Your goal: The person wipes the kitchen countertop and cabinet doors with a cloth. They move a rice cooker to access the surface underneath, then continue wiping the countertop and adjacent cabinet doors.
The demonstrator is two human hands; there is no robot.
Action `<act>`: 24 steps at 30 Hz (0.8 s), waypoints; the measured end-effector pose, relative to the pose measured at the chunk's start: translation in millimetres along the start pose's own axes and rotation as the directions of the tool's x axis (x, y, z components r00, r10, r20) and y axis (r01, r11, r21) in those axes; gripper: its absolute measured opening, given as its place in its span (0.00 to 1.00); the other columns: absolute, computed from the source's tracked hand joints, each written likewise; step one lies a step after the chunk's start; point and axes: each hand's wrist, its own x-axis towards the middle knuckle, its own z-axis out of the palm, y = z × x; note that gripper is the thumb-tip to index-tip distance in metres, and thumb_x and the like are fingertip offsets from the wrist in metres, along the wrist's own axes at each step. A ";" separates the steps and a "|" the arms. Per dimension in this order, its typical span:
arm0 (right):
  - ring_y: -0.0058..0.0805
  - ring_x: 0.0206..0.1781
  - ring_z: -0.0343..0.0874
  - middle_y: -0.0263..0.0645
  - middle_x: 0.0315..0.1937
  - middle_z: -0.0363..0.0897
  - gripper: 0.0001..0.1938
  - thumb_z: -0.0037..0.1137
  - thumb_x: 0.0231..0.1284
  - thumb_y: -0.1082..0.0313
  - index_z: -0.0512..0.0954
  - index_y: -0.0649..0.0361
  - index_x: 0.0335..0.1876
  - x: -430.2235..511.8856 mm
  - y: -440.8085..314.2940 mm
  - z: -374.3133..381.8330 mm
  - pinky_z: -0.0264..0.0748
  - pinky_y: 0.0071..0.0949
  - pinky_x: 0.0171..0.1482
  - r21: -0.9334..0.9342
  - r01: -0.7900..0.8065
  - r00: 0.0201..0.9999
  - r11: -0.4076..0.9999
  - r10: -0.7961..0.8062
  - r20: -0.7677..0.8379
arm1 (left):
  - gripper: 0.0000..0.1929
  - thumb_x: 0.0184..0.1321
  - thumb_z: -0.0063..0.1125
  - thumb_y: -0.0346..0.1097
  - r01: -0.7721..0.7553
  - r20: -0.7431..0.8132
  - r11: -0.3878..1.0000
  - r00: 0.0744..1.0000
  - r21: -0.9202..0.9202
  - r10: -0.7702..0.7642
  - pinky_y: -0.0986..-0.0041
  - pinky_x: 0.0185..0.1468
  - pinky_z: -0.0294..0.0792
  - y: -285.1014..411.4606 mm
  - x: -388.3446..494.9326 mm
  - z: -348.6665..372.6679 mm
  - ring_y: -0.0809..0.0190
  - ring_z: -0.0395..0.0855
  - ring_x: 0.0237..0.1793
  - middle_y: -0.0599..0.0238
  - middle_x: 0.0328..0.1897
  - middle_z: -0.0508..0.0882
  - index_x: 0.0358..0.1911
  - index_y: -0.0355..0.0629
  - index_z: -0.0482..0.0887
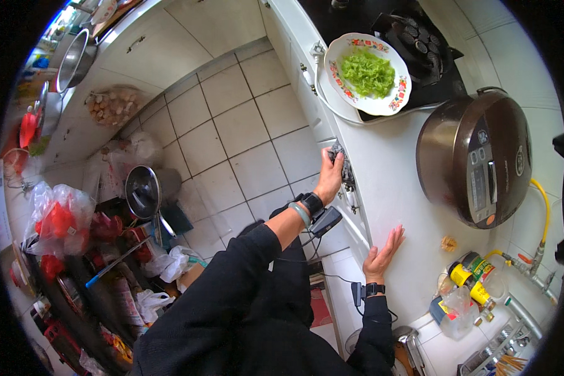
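Observation:
My left hand [329, 175] grips a crumpled dark grey cloth [345, 167] at the front edge of the white counter [385, 174], by the cabinet handles. Empty, with its fingers spread, my right hand [384, 256] rests at the counter's edge further along. Beyond the left hand, a floral-rimmed plate [331, 61] holds shredded green leaves [368, 74] and stands partly over the black gas hob [357, 14]. A brown rice cooker [474, 157] sits at the back of the counter.
A white cable [331, 107] with a plug curves round the plate. Yellow-labelled bottles [469, 282] and a utensil rack [493, 350] stand at the lower right. Bags, including a red-filled plastic bag [58, 221], and a frying pan [142, 191] are at the left. An open cabinet shows below the counter.

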 end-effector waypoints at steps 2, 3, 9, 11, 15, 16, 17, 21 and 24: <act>0.57 0.75 0.45 0.57 0.72 0.50 0.29 0.33 0.71 0.54 0.53 0.65 0.70 5.4 -8.5 -0.3 0.35 0.57 0.73 0.003 -0.004 0.996 1.000 0.005 -0.084 | 0.12 0.72 0.44 0.38 0.113 -0.042 0.993 0.993 0.029 -0.112 0.73 0.50 0.67 0.5 19.2 -3.5 0.69 0.68 0.45 0.65 0.45 0.72 0.52 0.42 0.62; 0.57 0.75 0.46 0.57 0.72 0.50 0.29 0.33 0.71 0.54 0.53 0.66 0.70 8.9 -15.2 -0.2 0.35 0.57 0.74 0.007 0.014 0.989 1.000 -0.013 -0.148 | 0.12 0.71 0.44 0.38 0.020 -0.053 0.998 0.998 0.053 -0.017 0.74 0.49 0.67 5.1 37.3 -7.0 0.69 0.68 0.43 0.65 0.44 0.72 0.51 0.42 0.62; 0.55 0.74 0.51 0.62 0.70 0.52 0.28 0.30 0.70 0.58 0.52 0.73 0.68 56.4 -106.0 20.8 0.39 0.51 0.75 0.159 -0.067 0.793 0.985 0.149 -0.590 | 0.14 0.70 0.46 0.36 -0.092 -0.047 0.994 0.994 0.052 0.094 0.70 0.54 0.66 32.7 93.8 -19.3 0.63 0.70 0.45 0.59 0.45 0.72 0.52 0.40 0.61; 0.54 0.73 0.53 0.62 0.69 0.53 0.27 0.29 0.71 0.60 0.53 0.74 0.68 84.6 -141.6 13.2 0.42 0.49 0.75 0.181 -0.050 0.691 0.982 0.165 -0.704 | 0.15 0.70 0.46 0.36 0.033 -0.027 0.999 0.999 0.016 -0.033 0.69 0.54 0.66 30.2 84.6 -18.3 0.64 0.69 0.46 0.58 0.45 0.72 0.53 0.40 0.60; 0.48 0.73 0.54 0.57 0.69 0.56 0.25 0.29 0.73 0.59 0.56 0.70 0.67 166.8 -191.3 -10.0 0.44 0.47 0.75 0.393 0.000 0.395 0.920 0.361 -0.845 | 0.16 0.68 0.48 0.35 0.040 0.016 0.998 0.999 0.040 -0.040 0.68 0.53 0.67 31.4 82.1 -22.3 0.63 0.71 0.45 0.57 0.45 0.73 0.53 0.40 0.59; 0.46 0.73 0.54 0.55 0.69 0.56 0.25 0.29 0.74 0.58 0.57 0.69 0.67 188.4 -194.8 -19.1 0.45 0.46 0.75 0.483 0.035 0.288 0.875 0.454 -0.843 | 0.17 0.68 0.48 0.35 0.062 0.029 0.994 0.998 0.088 -0.064 0.67 0.53 0.67 34.4 84.0 -24.3 0.62 0.72 0.46 0.56 0.45 0.73 0.54 0.40 0.58; 0.45 0.73 0.54 0.54 0.69 0.57 0.25 0.28 0.74 0.57 0.58 0.68 0.67 203.9 -201.3 -23.0 0.45 0.46 0.75 0.523 0.103 0.243 0.846 0.489 -0.838 | 0.15 0.70 0.47 0.36 0.079 0.061 0.984 0.994 0.158 -0.090 0.74 0.46 0.71 38.6 86.2 -27.5 0.69 0.70 0.43 0.64 0.44 0.71 0.54 0.43 0.59; 0.41 0.73 0.55 0.52 0.69 0.58 0.26 0.27 0.74 0.55 0.58 0.67 0.68 187.3 -248.6 -9.4 0.47 0.46 0.75 0.828 0.201 0.113 0.524 0.827 -0.551 | 0.13 0.70 0.47 0.34 0.205 0.095 0.961 0.970 0.185 -0.226 0.74 0.42 0.72 58.2 86.2 -32.5 0.70 0.71 0.39 0.66 0.42 0.72 0.53 0.44 0.61; 0.44 0.72 0.57 0.54 0.68 0.58 0.27 0.26 0.74 0.53 0.58 0.67 0.68 134.1 -274.2 11.4 0.50 0.47 0.74 0.913 0.064 0.168 0.403 0.897 -0.408 | 0.11 0.70 0.46 0.32 0.223 0.102 0.964 0.966 0.143 -0.238 0.77 0.40 0.72 70.7 78.9 -32.2 0.70 0.72 0.38 0.68 0.41 0.73 0.52 0.44 0.63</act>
